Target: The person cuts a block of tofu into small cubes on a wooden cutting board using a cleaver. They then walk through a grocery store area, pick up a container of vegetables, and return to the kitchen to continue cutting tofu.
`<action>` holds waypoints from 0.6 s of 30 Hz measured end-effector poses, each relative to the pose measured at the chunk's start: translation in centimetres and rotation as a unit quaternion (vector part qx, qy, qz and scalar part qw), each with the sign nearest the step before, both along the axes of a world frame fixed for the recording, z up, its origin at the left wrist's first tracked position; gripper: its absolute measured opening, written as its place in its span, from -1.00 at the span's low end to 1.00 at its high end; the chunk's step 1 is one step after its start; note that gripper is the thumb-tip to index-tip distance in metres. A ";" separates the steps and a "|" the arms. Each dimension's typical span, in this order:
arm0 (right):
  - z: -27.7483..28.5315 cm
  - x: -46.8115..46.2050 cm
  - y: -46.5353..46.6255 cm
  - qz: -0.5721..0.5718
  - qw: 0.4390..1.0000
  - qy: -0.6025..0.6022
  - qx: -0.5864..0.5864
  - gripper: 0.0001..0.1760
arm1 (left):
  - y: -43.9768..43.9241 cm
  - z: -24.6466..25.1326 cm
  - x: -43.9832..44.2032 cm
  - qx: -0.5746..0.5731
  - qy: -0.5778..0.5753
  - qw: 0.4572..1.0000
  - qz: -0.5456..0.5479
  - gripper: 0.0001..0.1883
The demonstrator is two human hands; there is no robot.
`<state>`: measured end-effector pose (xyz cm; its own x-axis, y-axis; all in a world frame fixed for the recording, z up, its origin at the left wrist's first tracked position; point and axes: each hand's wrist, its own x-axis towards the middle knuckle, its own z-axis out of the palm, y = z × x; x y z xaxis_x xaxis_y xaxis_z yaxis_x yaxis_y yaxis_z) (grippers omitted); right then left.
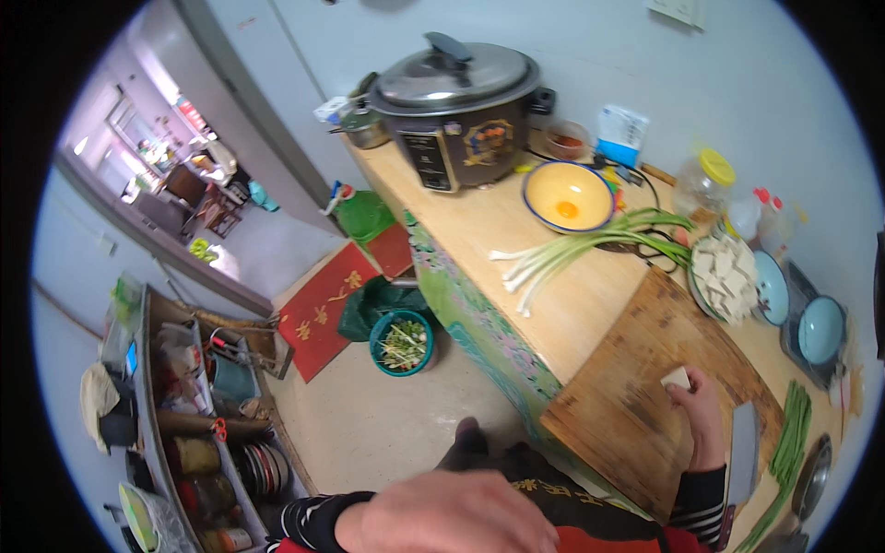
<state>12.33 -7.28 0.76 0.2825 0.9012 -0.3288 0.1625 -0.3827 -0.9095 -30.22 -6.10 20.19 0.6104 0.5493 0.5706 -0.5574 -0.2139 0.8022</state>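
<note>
Over the wooden cutting board (615, 387), my right hand (695, 401) pinches a small white piece, probably tofu (676, 378). Close beside that forearm, a cleaver (744, 449) lies along the board's right edge. My left hand (449, 515) is raised in front of my body, away from the board; its fingers are blurred, and whether it holds anything is hidden. Beyond the board stands a bowl heaped with white tofu pieces (724, 276). Green onions (588, 245) lie across the table, below a yellow bowl (577, 186) with a raw egg yolk in it.
A large electric cooker (463, 117) stands at the table's far end. Green beans (788, 435) and a metal ladle (812, 477) lie right of the board, with blue bowls (821, 330) behind. A bin of vegetable scraps (402, 343) stands on the floor, and shelves (228, 428) line the left.
</note>
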 end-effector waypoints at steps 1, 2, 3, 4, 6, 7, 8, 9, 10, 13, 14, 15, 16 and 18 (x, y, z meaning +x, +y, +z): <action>0.8 -1.8 0.3 0.029 0.999 0.020 0.020 -0.76 | -1.0 0.9 -0.3 0.055 -0.032 0.998 0.030 -0.81; 1.5 -4.1 0.1 0.040 0.998 0.037 0.036 -0.76 | -0.9 1.3 -0.2 0.104 -0.070 0.991 0.045 -0.84; 2.0 -6.6 0.0 0.052 0.996 0.055 0.052 -0.76 | -0.4 1.6 -0.9 0.130 -0.079 0.987 0.047 -0.84; 2.6 -9.3 -0.1 0.069 0.993 0.087 0.044 -0.77 | 0.2 1.9 -1.7 0.155 -0.090 0.983 0.048 -0.83; 3.4 -15.3 0.7 0.151 0.976 0.154 0.003 -0.77 | -0.5 2.8 -3.5 0.177 -0.100 0.975 0.089 -0.80; 3.7 -18.1 1.2 0.214 0.958 0.188 -0.029 -0.76 | -1.8 2.9 -4.7 0.185 -0.110 0.968 0.131 -0.80; 3.3 -20.4 1.6 0.242 0.948 0.203 -0.043 -0.76 | -2.0 2.5 -5.7 0.186 -0.126 0.962 0.155 -0.80; 2.5 -22.6 1.9 0.271 0.936 0.217 -0.057 -0.75 | -2.2 2.2 -6.6 0.186 -0.143 0.955 0.180 -0.80; 1.7 -24.7 2.2 0.303 0.921 0.233 -0.072 -0.74 | -1.8 2.0 -8.2 0.210 -0.151 0.948 0.184 -0.80; 0.4 -31.9 3.4 0.389 0.886 0.235 -0.097 -0.72 | -5.9 2.2 -13.6 0.161 -0.151 0.936 0.276 -0.80; 0.2 -34.2 3.8 0.415 0.878 0.214 -0.104 -0.75 | -7.0 1.9 -14.9 0.144 -0.170 0.924 0.310 -0.80; -0.1 -36.9 4.0 0.432 0.869 0.221 -0.101 -0.76 | -7.9 2.0 -16.8 0.148 -0.175 0.914 0.336 -0.80; -0.1 -39.4 4.2 0.448 0.859 0.226 -0.099 -0.76 | -8.6 2.3 -18.7 0.150 -0.181 0.903 0.360 -0.80; -0.1 -44.5 5.2 0.465 0.851 0.224 -0.097 -0.77 | -8.1 2.7 -23.6 0.178 -0.170 0.897 0.367 -0.81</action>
<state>-32.15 -2.09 0.69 -0.7162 0.5834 -0.3830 0.1301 -0.4276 -0.8946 -53.87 -14.21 22.93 -0.0836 0.4788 0.8739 -0.3613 -0.8319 0.4212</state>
